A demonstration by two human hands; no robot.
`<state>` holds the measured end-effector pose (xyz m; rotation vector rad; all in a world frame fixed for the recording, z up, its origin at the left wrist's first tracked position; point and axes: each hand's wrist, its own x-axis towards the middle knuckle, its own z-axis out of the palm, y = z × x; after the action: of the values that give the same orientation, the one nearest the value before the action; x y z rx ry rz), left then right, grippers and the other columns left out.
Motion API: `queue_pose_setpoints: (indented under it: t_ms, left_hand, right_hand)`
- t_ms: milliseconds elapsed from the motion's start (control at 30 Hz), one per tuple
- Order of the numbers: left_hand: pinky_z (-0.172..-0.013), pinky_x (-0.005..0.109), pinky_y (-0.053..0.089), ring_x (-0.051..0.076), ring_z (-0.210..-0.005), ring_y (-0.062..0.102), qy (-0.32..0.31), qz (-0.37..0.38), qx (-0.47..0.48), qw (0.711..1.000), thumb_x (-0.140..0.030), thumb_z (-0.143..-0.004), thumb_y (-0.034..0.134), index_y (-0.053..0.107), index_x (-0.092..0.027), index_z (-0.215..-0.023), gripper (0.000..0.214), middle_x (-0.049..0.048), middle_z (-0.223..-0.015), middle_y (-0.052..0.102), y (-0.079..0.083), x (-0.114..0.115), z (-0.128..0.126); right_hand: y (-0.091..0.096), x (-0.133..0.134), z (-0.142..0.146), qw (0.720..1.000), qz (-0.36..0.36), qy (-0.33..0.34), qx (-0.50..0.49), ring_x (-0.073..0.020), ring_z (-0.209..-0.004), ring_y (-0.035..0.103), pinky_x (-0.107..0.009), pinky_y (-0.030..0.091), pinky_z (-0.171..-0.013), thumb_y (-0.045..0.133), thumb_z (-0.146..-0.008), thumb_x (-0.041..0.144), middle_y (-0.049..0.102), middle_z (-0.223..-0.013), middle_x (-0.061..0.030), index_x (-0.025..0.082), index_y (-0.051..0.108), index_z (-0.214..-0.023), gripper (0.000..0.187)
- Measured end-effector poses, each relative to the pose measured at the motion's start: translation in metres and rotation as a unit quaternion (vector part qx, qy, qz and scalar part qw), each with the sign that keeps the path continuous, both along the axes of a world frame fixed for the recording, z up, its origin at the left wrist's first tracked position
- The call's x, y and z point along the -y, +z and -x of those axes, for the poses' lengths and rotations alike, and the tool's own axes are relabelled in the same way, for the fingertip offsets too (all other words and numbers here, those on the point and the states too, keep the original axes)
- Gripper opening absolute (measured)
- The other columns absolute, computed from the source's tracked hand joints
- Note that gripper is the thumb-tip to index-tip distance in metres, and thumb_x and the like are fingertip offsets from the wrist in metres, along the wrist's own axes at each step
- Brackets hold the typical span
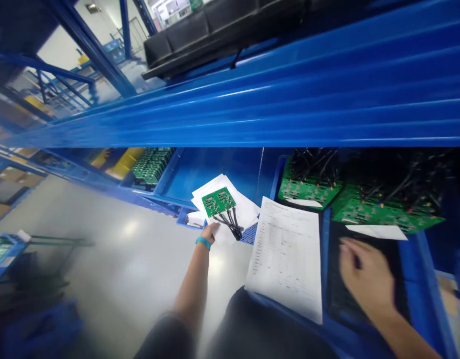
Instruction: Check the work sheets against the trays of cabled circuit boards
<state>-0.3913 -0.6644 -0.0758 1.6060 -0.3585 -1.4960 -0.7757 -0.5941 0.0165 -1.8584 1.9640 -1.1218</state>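
Our left hand (pixel 209 233) grips papers (pixel 244 212) bearing a crosswise green circuit board (pixel 218 201), cables (pixel 230 224) trailing toward us. Our right hand (pixel 366 274) curls narrowly, blurred, right of the board; whether it holds anything we cannot tell.

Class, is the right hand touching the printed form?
Apart: the head view shows the right hand over a black tray, with a blue rail between it and the printed form.

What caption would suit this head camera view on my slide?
A left hand holds a green circuit board with black cables on white paper, beside blue metal shelving.
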Motion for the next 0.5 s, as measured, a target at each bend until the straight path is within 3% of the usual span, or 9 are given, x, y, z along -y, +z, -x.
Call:
queue_pose_setpoints:
  t_ms: [67,133,200,267,400,500]
  left_hand:
    - [-0.063,0.028,0.049,0.011,-0.068,0.056,-0.009,0.007,-0.047,0.999,-0.027,-0.082,0.050,0.054,-0.010,-0.092,0.020,0.0030,-0.081,0.058,-0.006,-0.016,-0.006]
    - [-0.064,0.029,0.049,0.011,-0.069,0.057,-0.017,0.018,-0.087,0.996,-0.026,-0.081,0.051,0.055,-0.010,-0.091,0.020,0.0037,-0.081,0.059,-0.010,-0.026,-0.009]
    - [-0.066,0.030,0.049,0.013,-0.071,0.059,-0.020,0.036,-0.117,0.992,-0.025,-0.078,0.053,0.055,-0.009,-0.092,0.021,0.0051,-0.082,0.061,-0.009,-0.031,-0.008]
    - [-0.067,0.031,0.049,0.015,-0.072,0.060,-0.019,0.060,-0.136,0.989,-0.022,-0.072,0.059,0.055,-0.009,-0.095,0.027,0.0066,-0.081,0.063,-0.005,-0.033,-0.006]
    - [-0.068,0.030,0.048,0.018,-0.070,0.061,-0.020,0.101,-0.145,0.984,-0.014,-0.059,0.066,0.054,-0.009,-0.100,0.042,0.0069,-0.079,0.065,0.005,-0.035,-0.004]
    - [-0.062,0.028,0.048,0.012,-0.061,0.058,-0.012,0.110,-0.127,0.986,-0.014,-0.065,0.062,0.054,-0.011,-0.099,0.035,0.0028,-0.075,0.063,0.010,-0.041,-0.011]
  right_hand:
    - [0.001,0.014,-0.065,0.987,-0.059,0.151,0.008,-0.0200,-0.101,0.048,-0.034,0.037,-0.094,0.037,-0.080,0.034,0.054,-0.102,-0.0079,0.023,0.055,-0.097,0.027]
    - [-0.007,0.029,-0.134,0.959,-0.127,0.252,0.005,-0.0171,-0.107,0.045,-0.029,0.035,-0.097,0.042,-0.079,0.031,0.050,-0.111,-0.0041,0.024,0.053,-0.107,0.031]
    - [-0.020,0.045,-0.193,0.939,-0.208,0.275,-0.001,-0.0187,-0.102,0.048,-0.031,0.039,-0.092,0.051,-0.075,0.024,0.052,-0.107,-0.0079,0.018,0.052,-0.109,0.035]
    - [-0.034,0.059,-0.235,0.928,-0.282,0.245,-0.007,-0.0232,-0.102,0.047,-0.040,0.037,-0.091,0.056,-0.071,0.018,0.051,-0.106,-0.0128,0.010,0.048,-0.113,0.044]
    - [-0.048,0.077,-0.262,0.914,-0.357,0.190,0.031,-0.0253,-0.108,0.042,-0.044,0.035,-0.091,0.057,-0.070,0.013,0.042,-0.116,-0.0171,0.007,0.035,-0.124,0.058]
    - [-0.045,0.084,-0.259,0.910,-0.349,0.199,0.102,-0.0248,-0.111,0.040,-0.037,0.034,-0.094,0.054,-0.063,0.007,0.040,-0.120,-0.0179,0.007,0.030,-0.127,0.069]
